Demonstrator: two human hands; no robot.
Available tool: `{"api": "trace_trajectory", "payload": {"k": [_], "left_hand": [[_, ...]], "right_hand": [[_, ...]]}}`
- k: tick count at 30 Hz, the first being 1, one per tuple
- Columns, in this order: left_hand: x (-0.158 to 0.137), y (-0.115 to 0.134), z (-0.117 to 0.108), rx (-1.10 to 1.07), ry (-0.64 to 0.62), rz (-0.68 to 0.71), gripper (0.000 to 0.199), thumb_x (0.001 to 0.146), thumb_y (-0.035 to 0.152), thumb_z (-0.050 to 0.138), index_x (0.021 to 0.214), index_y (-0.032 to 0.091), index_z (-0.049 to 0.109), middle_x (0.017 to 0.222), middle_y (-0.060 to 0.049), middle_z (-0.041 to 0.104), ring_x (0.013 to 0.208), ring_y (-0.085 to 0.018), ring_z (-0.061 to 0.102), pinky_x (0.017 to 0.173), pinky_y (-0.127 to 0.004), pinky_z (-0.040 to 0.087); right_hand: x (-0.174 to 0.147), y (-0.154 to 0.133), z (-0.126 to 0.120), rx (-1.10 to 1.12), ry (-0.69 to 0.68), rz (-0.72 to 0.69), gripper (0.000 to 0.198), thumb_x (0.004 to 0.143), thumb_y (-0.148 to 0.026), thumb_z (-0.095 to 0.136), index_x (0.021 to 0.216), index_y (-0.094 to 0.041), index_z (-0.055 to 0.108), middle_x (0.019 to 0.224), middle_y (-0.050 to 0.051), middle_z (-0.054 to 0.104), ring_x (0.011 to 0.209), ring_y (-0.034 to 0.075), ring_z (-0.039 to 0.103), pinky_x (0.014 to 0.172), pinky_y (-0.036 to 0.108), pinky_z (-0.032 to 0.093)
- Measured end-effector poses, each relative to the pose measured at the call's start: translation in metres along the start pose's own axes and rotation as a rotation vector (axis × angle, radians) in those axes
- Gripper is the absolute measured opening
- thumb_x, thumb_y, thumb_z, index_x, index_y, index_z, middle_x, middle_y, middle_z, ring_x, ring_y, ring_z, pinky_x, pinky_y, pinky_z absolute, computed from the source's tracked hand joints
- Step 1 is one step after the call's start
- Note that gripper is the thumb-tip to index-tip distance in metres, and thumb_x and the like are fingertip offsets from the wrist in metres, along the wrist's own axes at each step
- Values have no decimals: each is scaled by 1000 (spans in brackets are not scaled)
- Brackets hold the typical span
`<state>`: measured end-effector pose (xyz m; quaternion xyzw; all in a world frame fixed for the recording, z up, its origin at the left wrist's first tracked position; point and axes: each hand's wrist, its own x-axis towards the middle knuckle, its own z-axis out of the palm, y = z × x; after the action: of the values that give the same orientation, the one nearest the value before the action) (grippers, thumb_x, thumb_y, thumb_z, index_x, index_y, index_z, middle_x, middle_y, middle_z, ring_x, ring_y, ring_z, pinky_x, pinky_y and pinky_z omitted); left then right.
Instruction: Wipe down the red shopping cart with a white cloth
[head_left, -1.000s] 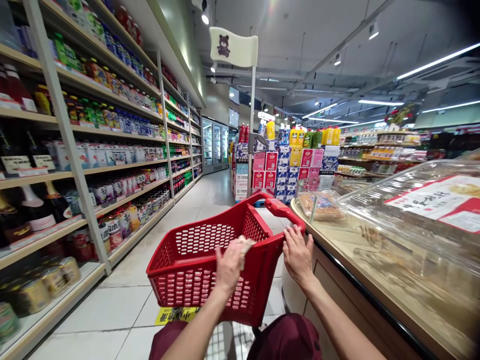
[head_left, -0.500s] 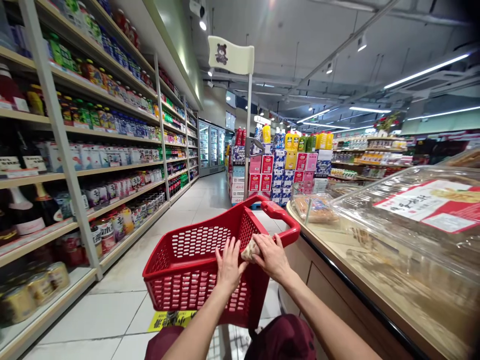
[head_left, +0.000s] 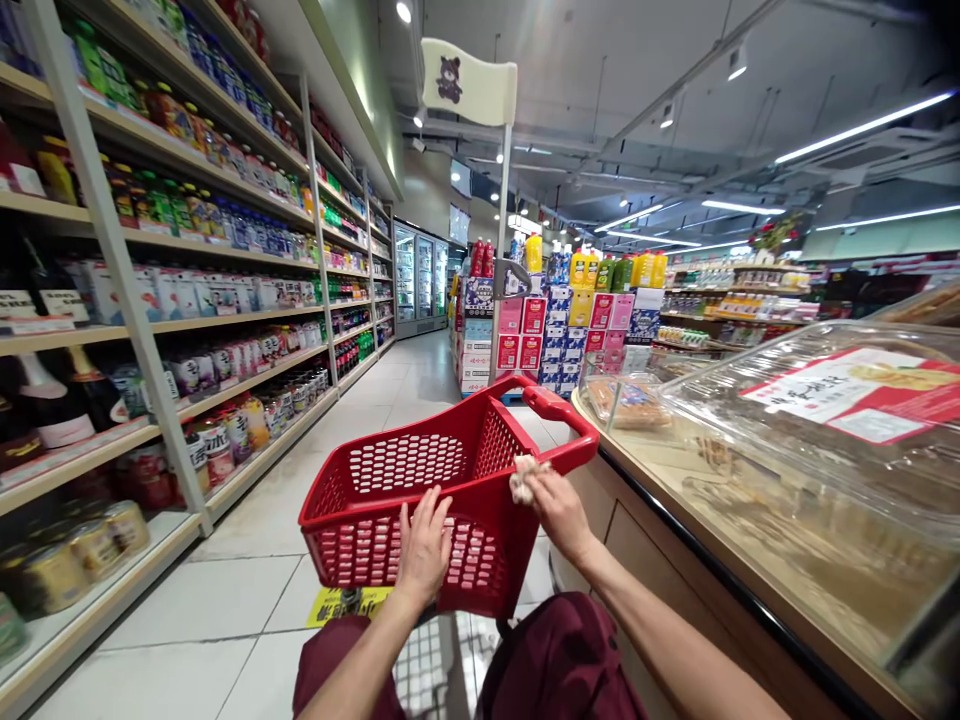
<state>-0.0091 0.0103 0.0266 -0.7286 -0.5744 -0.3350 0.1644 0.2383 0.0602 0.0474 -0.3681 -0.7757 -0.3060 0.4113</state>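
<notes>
A red plastic shopping cart (head_left: 409, 470) with perforated sides is right in front of my knees. My left hand (head_left: 425, 548) rests against its near side, fingers stretched toward the rim and nothing held. In my right hand (head_left: 559, 512) is a crumpled whitish cloth with darker marks (head_left: 527, 478), pinched against the cart's rim close to the red handle (head_left: 577, 445). A pole rises behind the basket and carries a cream flag (head_left: 471, 82) with a bear picture.
Shelves of drinks (head_left: 225, 290) line the left side. To the right, a display counter (head_left: 637, 440) holds clear plastic food boxes (head_left: 825, 400). Stacked drink cartons (head_left: 559, 330) stand ahead, and a yellow floor sign (head_left: 341, 607) lies under the cart.
My hands have moved apart: the left shifted left and down along the cart's side, the right moved slightly right with the cloth. The view has shifted a little.
</notes>
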Motion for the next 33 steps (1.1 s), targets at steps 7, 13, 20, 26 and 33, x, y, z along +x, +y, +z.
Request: {"api": "trace_trajectory", "payload": {"k": [7,13,20,26,33], "left_hand": [[-27,-12,-4,7,-86,1,45,74,11,39,117,21,50,131,-10,46,120,-22,42,104,-54,20],[-42,-35,-21,-182,-131,-165,44,72,11,40,113,22,54,124,-8,53,117,-21,46,105,-54,18],[-56,-48,-30,-1107,-110,-768,44,74,30,47,117,21,49,122,-7,55,104,-18,55,87,-33,45],[-55,-46,-42,-1572,-24,-1080,35,60,38,69,85,15,60,79,-4,67,69,-14,62,68,-26,47],[-69,-60,-45,-1659,72,-1227,22,68,35,58,78,15,60,74,-4,66,69,-14,61,63,-25,46]], "right_hand": [[-11,-21,-4,30,-6,52,29,88,-16,37,106,-20,59,99,9,59,89,19,53,74,31,41],[-15,-60,26,264,-188,-133,26,80,-10,49,100,-22,59,100,7,60,98,21,51,85,36,42],[18,-161,48,978,-398,301,36,65,-5,44,98,-18,50,89,3,63,78,14,59,71,26,49],[61,-199,65,1004,-269,804,13,69,-15,41,79,-18,48,70,2,61,62,15,59,59,26,50],[27,-236,60,759,-330,32,47,76,-20,50,122,-14,43,132,16,39,123,26,34,97,43,36]]}}
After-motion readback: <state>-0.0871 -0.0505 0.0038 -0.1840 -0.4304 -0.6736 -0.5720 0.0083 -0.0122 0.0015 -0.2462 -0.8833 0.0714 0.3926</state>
